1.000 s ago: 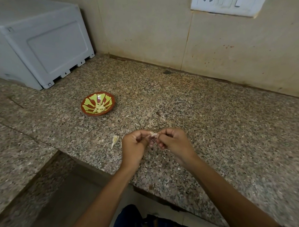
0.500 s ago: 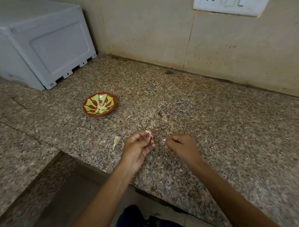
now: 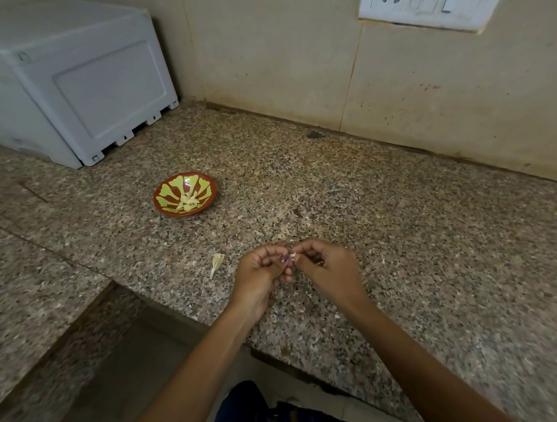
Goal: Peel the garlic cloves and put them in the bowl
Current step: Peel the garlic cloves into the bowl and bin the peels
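My left hand and my right hand meet over the near part of the granite counter. Between their fingertips is a small garlic clove, pinched from both sides; most of it is hidden by the fingers. A red bowl with yellow-green petal pattern stands to the far left of my hands, and several pale peeled cloves lie in it. One unpeeled clove lies on the counter just left of my left hand.
A large grey-white appliance fills the back left corner. The counter runs to a beige wall with a white switch plate. The counter's front edge steps down at the lower left. Small skin flakes lie near my hands.
Half a second ago my right hand had pulled away to the right, leaving the clove in my left fingers. Now it is back at the clove, pinching it again.
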